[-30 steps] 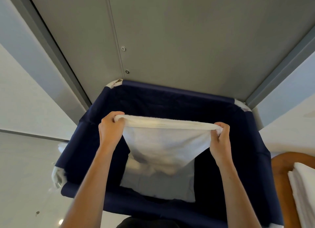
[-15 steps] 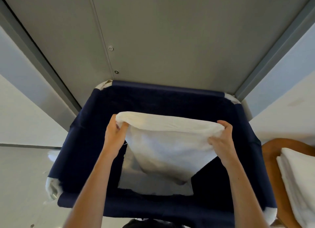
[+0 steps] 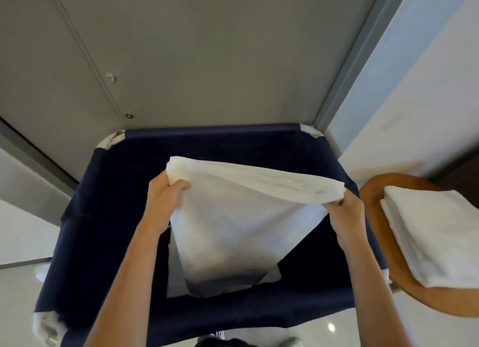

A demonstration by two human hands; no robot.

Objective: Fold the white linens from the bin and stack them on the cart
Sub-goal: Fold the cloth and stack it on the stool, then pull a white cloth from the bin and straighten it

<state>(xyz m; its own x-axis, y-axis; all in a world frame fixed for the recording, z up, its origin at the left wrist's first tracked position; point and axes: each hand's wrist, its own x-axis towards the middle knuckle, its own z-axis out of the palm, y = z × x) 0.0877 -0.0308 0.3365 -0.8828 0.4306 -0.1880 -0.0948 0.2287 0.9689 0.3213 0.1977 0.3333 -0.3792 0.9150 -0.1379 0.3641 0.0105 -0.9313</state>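
Note:
A white linen (image 3: pixel 241 217) hangs folded over the dark blue fabric bin (image 3: pixel 85 217), its top edge doubled over and its lower part drooping into the bin. My left hand (image 3: pixel 166 199) grips the linen's left top corner. My right hand (image 3: pixel 346 212) pinches its right top corner. Another white linen (image 3: pixel 176 282) lies flat at the bottom of the bin, mostly hidden behind the held one. To the right, a stack of folded white linens (image 3: pixel 432 232) rests on the brown wooden cart top (image 3: pixel 373 191).
A grey metal door or panel (image 3: pixel 207 56) stands right behind the bin. A pale wall (image 3: pixel 427 87) rises at the right, and light glossy floor (image 3: pixel 18 295) shows at the left. The bin's white frame corners (image 3: pixel 44 326) stick out.
The linen's top edge has been folded over toward me and tilted, and both hands have shifted right with it. The view has swung right, bringing more of the cart and its stack into sight.

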